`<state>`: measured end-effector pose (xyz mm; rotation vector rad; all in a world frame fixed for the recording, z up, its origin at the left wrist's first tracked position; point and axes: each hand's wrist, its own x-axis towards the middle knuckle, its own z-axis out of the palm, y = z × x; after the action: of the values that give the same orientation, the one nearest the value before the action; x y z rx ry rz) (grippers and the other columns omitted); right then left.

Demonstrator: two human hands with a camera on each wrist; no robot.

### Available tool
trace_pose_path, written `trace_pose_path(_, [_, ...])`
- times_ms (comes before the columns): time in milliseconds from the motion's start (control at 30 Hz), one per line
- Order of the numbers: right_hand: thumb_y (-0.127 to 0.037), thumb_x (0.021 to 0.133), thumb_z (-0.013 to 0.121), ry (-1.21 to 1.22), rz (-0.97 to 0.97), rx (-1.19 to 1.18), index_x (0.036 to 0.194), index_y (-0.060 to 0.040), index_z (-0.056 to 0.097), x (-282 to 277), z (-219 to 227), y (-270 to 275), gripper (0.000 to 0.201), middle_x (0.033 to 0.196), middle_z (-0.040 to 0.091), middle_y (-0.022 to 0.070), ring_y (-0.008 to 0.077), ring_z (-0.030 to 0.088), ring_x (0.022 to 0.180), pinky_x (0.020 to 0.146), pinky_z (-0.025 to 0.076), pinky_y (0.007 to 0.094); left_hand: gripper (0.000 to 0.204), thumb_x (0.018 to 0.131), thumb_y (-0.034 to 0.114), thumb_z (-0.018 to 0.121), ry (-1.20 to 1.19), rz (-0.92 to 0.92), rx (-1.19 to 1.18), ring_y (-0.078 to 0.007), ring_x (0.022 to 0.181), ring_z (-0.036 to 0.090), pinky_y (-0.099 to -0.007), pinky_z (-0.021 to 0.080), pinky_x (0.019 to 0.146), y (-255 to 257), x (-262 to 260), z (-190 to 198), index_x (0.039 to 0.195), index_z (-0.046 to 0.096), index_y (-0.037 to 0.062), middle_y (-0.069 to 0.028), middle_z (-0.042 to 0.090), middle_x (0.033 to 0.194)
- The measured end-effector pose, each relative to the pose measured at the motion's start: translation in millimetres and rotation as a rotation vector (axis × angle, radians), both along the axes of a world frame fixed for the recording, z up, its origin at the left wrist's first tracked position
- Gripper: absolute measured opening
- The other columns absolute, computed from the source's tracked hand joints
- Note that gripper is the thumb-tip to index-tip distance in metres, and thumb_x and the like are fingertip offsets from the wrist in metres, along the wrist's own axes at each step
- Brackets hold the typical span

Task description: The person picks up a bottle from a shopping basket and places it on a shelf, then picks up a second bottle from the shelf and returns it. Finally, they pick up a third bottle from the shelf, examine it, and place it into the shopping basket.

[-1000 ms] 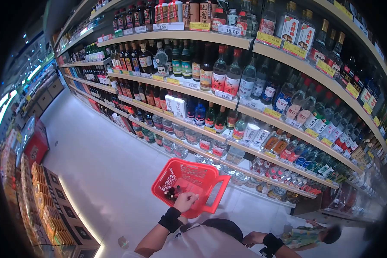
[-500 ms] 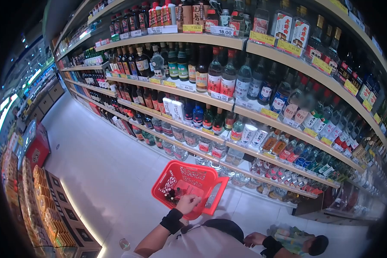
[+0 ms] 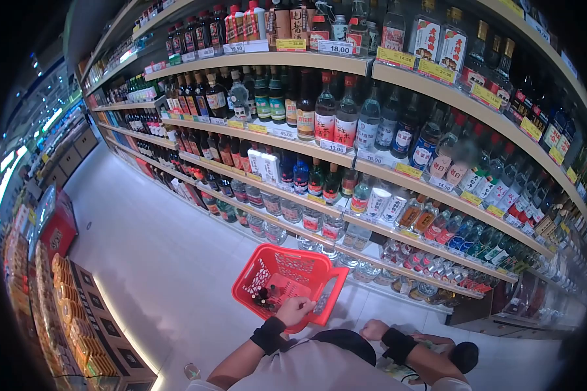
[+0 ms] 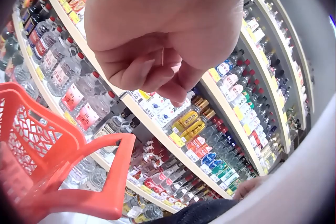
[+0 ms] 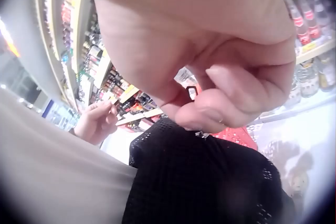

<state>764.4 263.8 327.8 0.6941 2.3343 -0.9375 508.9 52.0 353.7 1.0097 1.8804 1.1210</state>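
Observation:
A red shopping basket [image 3: 306, 264] with a perforated wall and a loop handle [image 3: 336, 293] stands in front of me. Several dark bottles [image 3: 262, 297] lie inside it. My left hand [image 3: 295, 311] hovers over the basket's near side, beside the handle. Its fingers hang loosely curled with nothing in them, as the left wrist view also shows. In front of my waist, to the right of the basket, is my right hand [image 3: 374, 329]. The right wrist view shows its fingers [image 5: 231, 85] relaxed and bent, with shelf colours showing through a gap between them.
Tall curved shelves [image 3: 267, 133] packed with bottles run along the front and right. At the left, a low display [image 3: 78, 326] holds packaged goods, with a red case [image 3: 57, 228] farther back. Close to my right arm is another person [image 3: 463, 357]. Pale floor [image 3: 156, 241] stretches between shelves and display.
My right hand has come up and left, in front of my waist. My left hand has shifted slightly right over the basket. The other person has moved left, closer to my right arm.

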Motion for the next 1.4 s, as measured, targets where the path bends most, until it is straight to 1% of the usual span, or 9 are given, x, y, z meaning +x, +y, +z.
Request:
trace_pose_path(167, [-0.034, 0.082, 0.055, -0.014, 0.108, 0.083, 0.092, -0.0042, 0.073, -66.4, 14.6, -32.2, 0.037, 0.098, 0.069, 0.0221, 0.0397, 0.067, 0.093, 0.085, 0.051, 0.0481, 0.027, 0.094, 0.026, 0.059, 0.016, -0.076, -0.013, -0.0213, 0.077, 0.066, -0.0335, 0.05, 0.073, 3.5, 6.8, 5.1, 0.093, 0.068, 0.0005, -0.0128, 0.067, 0.08])
trace_pose_path(400, [-0.032, 0.089, 0.053, 0.123, 0.356, 0.004, 0.098, -0.0025, 0.068, -95.4, 10.4, -62.1, 0.034, 0.097, 0.069, 0.0208, 0.0358, 0.067, 0.095, 0.086, 0.051, 0.045, 0.02, 0.089, 0.004, 0.062, -0.13, -0.18, 0.043, -0.0154, 0.086, 0.064, -0.0309, 0.052, 0.082, 5.4, 15.1, -39.1, 0.109, 0.064, -0.0007, -0.0083, 0.067, 0.094])
trace_pose_path(767, [-0.022, 0.089, 0.055, 0.17, 0.076, -0.144, 0.102, -0.0063, 0.066, -14.7, 0.8, 7.9, 0.023, 0.097, 0.069, 0.015, 0.0303, 0.066, 0.095, 0.083, 0.051, 0.0408, 0.026, 0.096, 0.015, 0.059, -0.055, -0.614, -0.172, -0.0197, 0.066, 0.061, -0.0349, 0.052, 0.065, 24.1, 40.9, -35.6, 0.12, 0.061, 0.0054, -0.0111, 0.066, 0.087])
trace_pose_path(900, [-0.02, 0.09, 0.053, 0.283, 0.114, -0.242, 0.101, -0.0058, 0.067, -3.0, 10.9, 9.6, 0.022, 0.097, 0.069, 0.015, 0.0308, 0.066, 0.094, 0.083, 0.05, 0.0402, 0.025, 0.098, 0.021, 0.057, -0.157, -0.58, -0.24, -0.0197, 0.067, 0.06, -0.0344, 0.05, 0.059, 32.2, 43.0, -41.6, 0.117, 0.062, 0.0053, -0.0103, 0.063, 0.086])
trace_pose_path(1000, [-0.022, 0.092, 0.054, 0.3, 0.183, -0.255, 0.102, -0.0056, 0.067, -2.4, 0.2, 12.5, 0.023, 0.097, 0.069, 0.0148, 0.0312, 0.066, 0.094, 0.083, 0.05, 0.0401, 0.024, 0.099, 0.024, 0.055, 0.016, -0.654, 0.038, -0.0211, 0.074, 0.062, -0.035, 0.05, 0.06, 34.4, 44.3, -43.2, 0.11, 0.063, 0.0045, -0.012, 0.064, 0.092])
trace_pose_path(1100, [-0.026, 0.092, 0.055, 0.154, 0.214, -0.205, 0.103, -0.0062, 0.068, -16.4, 1.6, 5.4, 0.026, 0.097, 0.069, 0.0147, 0.0311, 0.066, 0.094, 0.083, 0.051, 0.0398, 0.03, 0.1, 0.032, 0.051, -0.147, -0.657, -0.235, -0.0285, 0.082, 0.064, -0.0404, 0.05, 0.074, 46.5, 46.4, -33.9, 0.104, 0.065, 0.0053, -0.0164, 0.065, 0.092])
trace_pose_path(1167, [-0.029, 0.092, 0.056, 0.031, 0.217, -0.105, 0.105, -0.0066, 0.068, -28.9, 18.4, -1.7, 0.028, 0.096, 0.069, 0.0151, 0.0309, 0.066, 0.093, 0.083, 0.051, 0.0397, 0.034, 0.098, 0.034, 0.052, -0.005, -0.71, -0.204, -0.0302, 0.084, 0.065, -0.0421, 0.05, 0.075, 54.4, 46.2, -53.4, 0.1, 0.067, 0.0034, -0.0182, 0.066, 0.091])
trace_pose_path(1300, [-0.026, 0.088, 0.062, 0.202, 0.229, -0.186, 0.106, -0.008, 0.067, -37.3, 5.7, -6.4, 0.026, 0.096, 0.069, 0.0155, 0.031, 0.066, 0.092, 0.082, 0.051, 0.0397, 0.036, 0.091, 0.034, 0.057, 0.217, -0.734, -0.217, -0.0312, 0.08, 0.067, -0.0429, 0.052, 0.072, 63.7, 47.6, -68.7, 0.095, 0.069, 0.0001, -0.0195, 0.068, 0.087])
trace_pose_path(1400, [-0.019, 0.083, 0.067, 0.197, 0.312, -0.278, 0.11, -0.009, 0.066, -44.6, 36.7, -8.9, 0.029, 0.101, 0.067, 0.0149, 0.0317, 0.064, 0.096, 0.084, 0.05, 0.0404, 0.035, 0.085, 0.033, 0.06, 0.257, -0.859, -0.401, -0.0315, 0.072, 0.067, -0.0427, 0.052, 0.069, 64.5, 40.9, -41.3, 0.094, 0.07, 0.0003, -0.019, 0.068, 0.085])
